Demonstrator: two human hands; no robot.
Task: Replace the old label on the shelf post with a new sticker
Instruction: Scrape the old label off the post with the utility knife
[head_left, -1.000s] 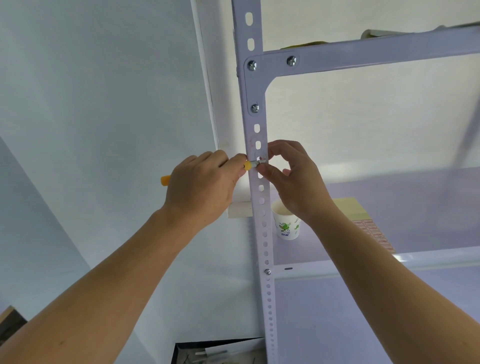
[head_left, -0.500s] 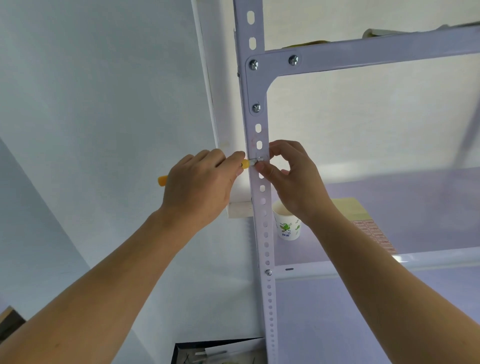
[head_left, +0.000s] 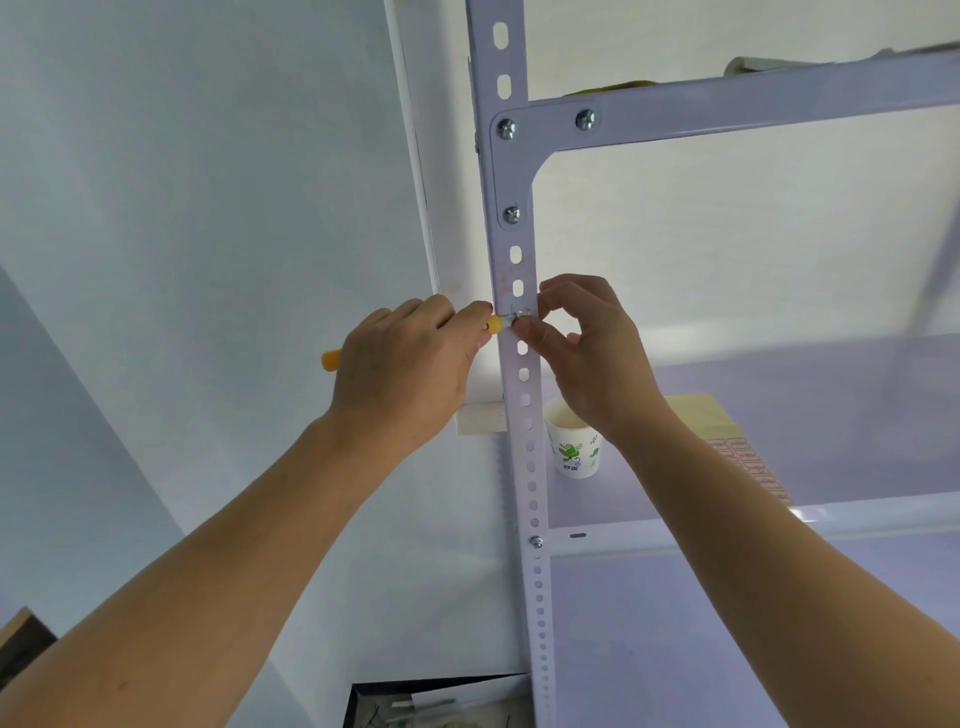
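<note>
A white perforated shelf post (head_left: 521, 395) runs top to bottom through the middle of the view. My left hand (head_left: 402, 376) grips a yellow-handled scraper (head_left: 493, 325) whose metal tip lies flat against the post's face. My right hand (head_left: 587, 353) pinches at the same spot on the post, thumb and forefinger closed on a small piece of the old label (head_left: 522, 315) by the blade. The label itself is mostly hidden by the fingers and the blade. No new sticker shows.
A paper cup (head_left: 571, 441) with green print stands on the lavender shelf (head_left: 779, 415) just right of the post. A sheet of red-printed labels (head_left: 748, 462) lies behind my right forearm. A dark box of small items (head_left: 436, 706) sits below. The wall is on the left.
Both hands stay at the same spot on the post. The scraper's tip has shifted only slightly along the post face; my right fingers keep pinching there.
</note>
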